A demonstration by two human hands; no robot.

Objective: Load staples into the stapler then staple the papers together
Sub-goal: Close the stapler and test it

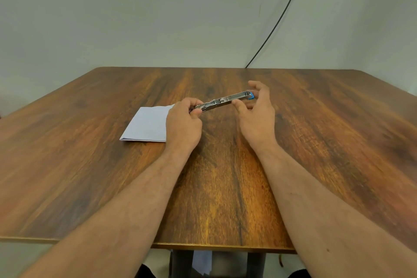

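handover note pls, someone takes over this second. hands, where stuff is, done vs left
Left hand: grips the near end of the stapler, holding it above the table.
Right hand: open, fingers spread around the stapler's blue-tipped far end; contact is unclear.
Stapler: swung open, its metal channel facing up. Whether staples are in it cannot be told.
Papers: a white stack flat on the table, beside and partly behind the left hand, untouched.
Done: stapler picked up and opened.
Left: confirm or load staples, close the stapler, staple the papers.
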